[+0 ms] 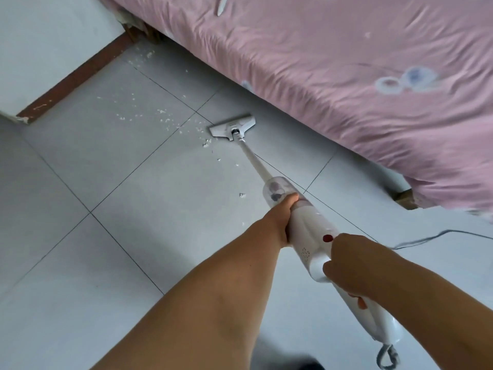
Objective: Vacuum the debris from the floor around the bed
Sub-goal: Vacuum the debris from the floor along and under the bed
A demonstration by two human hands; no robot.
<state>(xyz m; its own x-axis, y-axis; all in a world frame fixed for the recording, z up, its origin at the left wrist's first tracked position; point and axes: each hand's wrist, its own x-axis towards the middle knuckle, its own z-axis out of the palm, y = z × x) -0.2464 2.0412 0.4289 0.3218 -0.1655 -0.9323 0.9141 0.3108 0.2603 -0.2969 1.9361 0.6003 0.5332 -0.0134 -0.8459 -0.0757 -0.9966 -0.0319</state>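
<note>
The white vacuum (306, 231) slants down to the floor (106, 182), its flat head (232, 128) close to the side of the pink bed (346, 76). White crumbs (165, 120) lie just past the head, farther from the bed. The left hand (280, 218) wraps round the vacuum's body and the right hand (349, 265) grasps its handle.

Nothing legible appears: no words, brand, label or number. The white plastic stick vacuum (306, 231) carries only a round red button (327, 238) and a patch of small dots (305, 253). The pink-sheeted bed (346, 76) bears pale printed rings, no lettering.
</note>
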